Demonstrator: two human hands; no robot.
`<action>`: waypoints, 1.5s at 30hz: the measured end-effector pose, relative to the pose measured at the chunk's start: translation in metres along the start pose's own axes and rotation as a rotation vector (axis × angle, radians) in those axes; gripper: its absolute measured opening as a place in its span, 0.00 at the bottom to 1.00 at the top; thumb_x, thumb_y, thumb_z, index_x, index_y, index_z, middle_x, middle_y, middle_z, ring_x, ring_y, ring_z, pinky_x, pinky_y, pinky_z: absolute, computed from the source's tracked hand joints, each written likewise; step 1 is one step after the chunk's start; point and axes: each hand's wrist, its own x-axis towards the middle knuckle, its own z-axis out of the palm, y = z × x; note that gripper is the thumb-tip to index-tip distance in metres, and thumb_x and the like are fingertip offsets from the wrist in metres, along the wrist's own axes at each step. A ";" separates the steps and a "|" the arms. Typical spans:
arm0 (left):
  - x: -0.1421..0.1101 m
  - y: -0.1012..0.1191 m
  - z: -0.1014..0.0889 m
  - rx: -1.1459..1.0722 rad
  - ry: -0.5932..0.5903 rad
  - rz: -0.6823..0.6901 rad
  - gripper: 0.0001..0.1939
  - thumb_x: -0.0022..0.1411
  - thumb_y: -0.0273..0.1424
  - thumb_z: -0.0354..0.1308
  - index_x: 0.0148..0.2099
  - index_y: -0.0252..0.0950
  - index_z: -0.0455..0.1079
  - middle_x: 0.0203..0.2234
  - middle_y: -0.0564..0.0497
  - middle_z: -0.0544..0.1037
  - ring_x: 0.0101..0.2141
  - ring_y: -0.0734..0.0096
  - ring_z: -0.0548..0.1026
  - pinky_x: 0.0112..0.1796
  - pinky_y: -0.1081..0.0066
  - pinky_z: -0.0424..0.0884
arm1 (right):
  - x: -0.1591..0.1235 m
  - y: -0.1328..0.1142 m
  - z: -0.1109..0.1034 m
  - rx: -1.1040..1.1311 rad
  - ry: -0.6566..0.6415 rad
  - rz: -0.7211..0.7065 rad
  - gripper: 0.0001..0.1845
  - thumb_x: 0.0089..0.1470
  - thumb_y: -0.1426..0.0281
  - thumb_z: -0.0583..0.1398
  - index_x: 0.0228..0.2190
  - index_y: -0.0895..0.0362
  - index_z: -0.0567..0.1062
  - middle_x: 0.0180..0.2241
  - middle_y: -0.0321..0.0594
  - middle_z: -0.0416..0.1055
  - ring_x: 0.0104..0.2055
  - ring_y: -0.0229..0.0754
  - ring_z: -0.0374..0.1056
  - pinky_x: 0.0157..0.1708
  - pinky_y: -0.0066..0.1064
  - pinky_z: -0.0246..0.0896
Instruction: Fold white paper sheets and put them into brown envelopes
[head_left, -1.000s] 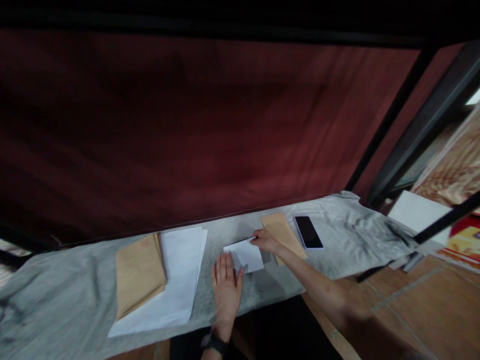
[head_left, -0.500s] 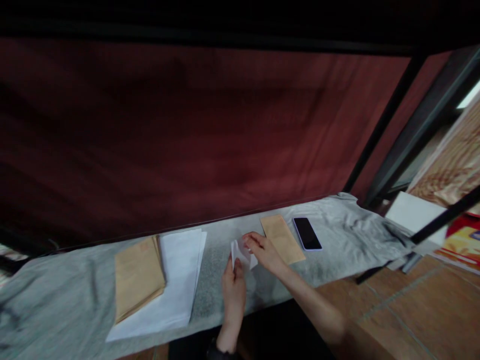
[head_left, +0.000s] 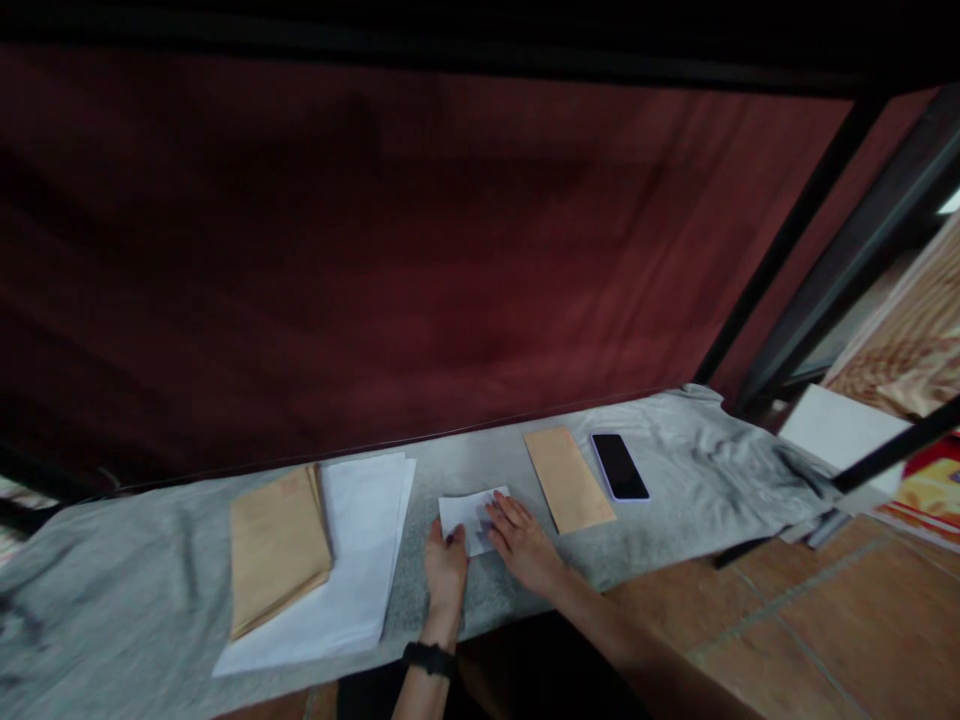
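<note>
A small folded white paper [head_left: 466, 514] lies on the grey cloth-covered surface [head_left: 135, 580]. My left hand [head_left: 445, 568] rests at its near left corner, fingers curled onto the paper's edge. My right hand [head_left: 521, 542] lies flat on the paper's right side, fingers stretched out and pressing it down. A single brown envelope [head_left: 568, 478] lies just right of my right hand, with a black phone [head_left: 619, 466] beyond it.
To the left sit a stack of brown envelopes [head_left: 276, 545] and a stack of white sheets [head_left: 352, 560]. A dark red panel [head_left: 375, 260] rises behind the surface. Black metal bars [head_left: 795, 230] and a tiled floor [head_left: 840, 620] are at the right.
The paper was lifted and folded between both hands half a second ago. Now it lies flat on the cloth, with both hands pressing it.
</note>
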 end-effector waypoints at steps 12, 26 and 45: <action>-0.020 -0.013 -0.010 0.810 -0.001 0.592 0.23 0.70 0.29 0.42 0.63 0.33 0.64 0.58 0.36 0.72 0.58 0.54 0.70 0.55 0.53 0.68 | -0.014 0.001 0.020 -0.258 -0.051 -0.008 0.27 0.69 0.64 0.51 0.66 0.53 0.61 0.69 0.44 0.51 0.69 0.48 0.52 0.68 0.45 0.43; -0.020 -0.041 -0.011 1.064 -0.213 0.643 0.29 0.70 0.35 0.42 0.70 0.30 0.56 0.68 0.39 0.60 0.67 0.55 0.57 0.64 0.52 0.59 | 0.003 -0.010 0.008 -0.091 -0.069 0.021 0.24 0.69 0.67 0.49 0.62 0.60 0.67 0.64 0.47 0.63 0.67 0.47 0.57 0.68 0.46 0.48; -0.014 -0.043 -0.028 1.092 -0.128 0.602 0.30 0.71 0.38 0.41 0.68 0.26 0.57 0.66 0.36 0.61 0.66 0.53 0.59 0.64 0.51 0.58 | -0.013 0.011 0.020 -0.244 -0.011 0.014 0.31 0.68 0.63 0.49 0.67 0.63 0.56 0.67 0.51 0.55 0.69 0.50 0.51 0.67 0.48 0.46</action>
